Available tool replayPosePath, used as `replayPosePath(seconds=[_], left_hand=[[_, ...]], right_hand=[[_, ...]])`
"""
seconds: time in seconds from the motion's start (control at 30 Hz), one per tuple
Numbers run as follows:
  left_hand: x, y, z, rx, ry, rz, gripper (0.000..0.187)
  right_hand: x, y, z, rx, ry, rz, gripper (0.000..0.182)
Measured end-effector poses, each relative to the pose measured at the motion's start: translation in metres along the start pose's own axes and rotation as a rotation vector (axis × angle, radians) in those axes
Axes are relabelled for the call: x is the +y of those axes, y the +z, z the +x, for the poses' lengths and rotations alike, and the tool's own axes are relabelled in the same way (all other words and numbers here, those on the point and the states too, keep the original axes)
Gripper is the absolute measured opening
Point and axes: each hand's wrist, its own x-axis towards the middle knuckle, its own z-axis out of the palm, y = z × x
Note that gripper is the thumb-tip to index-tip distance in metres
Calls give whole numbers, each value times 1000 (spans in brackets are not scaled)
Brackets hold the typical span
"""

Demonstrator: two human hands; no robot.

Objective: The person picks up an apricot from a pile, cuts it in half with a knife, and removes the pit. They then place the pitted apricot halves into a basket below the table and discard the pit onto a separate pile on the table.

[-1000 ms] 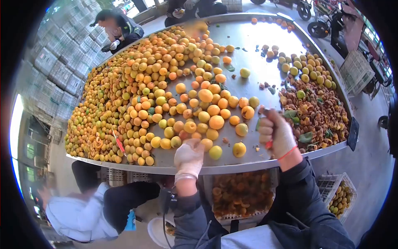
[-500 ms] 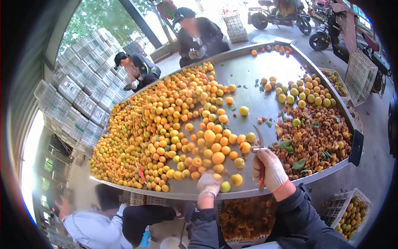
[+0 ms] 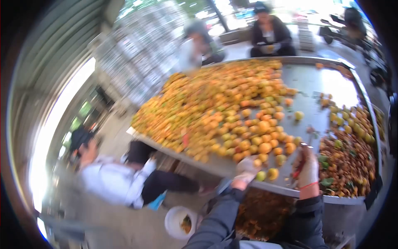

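Orange and yellow round fruit [image 3: 232, 103] still heaps the steel sorting table [image 3: 315, 112], though the view has swung left and blurred since a moment ago, the gloved left hand [image 3: 247, 166] resting among near-edge fruit, finger state indiscernible, the gloved right hand [image 3: 307, 168] clamped on a red-handled knife [image 3: 299, 166].

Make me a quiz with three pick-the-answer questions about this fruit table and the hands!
1. Where does the left hand rest?
A. on fruit at the table's near edge
B. in the white bucket
C. on the floor

2. What colour is the band at the right hand's wrist?
A. blue
B. red
C. green

3. How is the right hand's grip?
A. flat open
B. closed on a knife
C. out of view

Answers:
1 A, its glove lies on the fruit by the metal table edge.
2 B, a red cuff shows.
3 B, fingers wrap the red-handled knife.
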Motion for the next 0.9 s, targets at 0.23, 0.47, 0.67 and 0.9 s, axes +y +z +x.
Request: replayPosePath(seconds=[0.23,0.47,0.67,0.9], left_hand=[[-5,-29,-58,593,-135,-1057,38],[3,-83,-93,498,-245,-1828,39],[0,-114,-120,345,-26,-1760,48],[8,-152,-157,296,-86,-1801,38]], right_hand=[[43,-38,56,-76,88,-139,18],[62,-56,59,-119,-33,-377,15],[75,-73,86,-133,-36,-431,17],[83,-66,93,-101,-75,-466,23]])
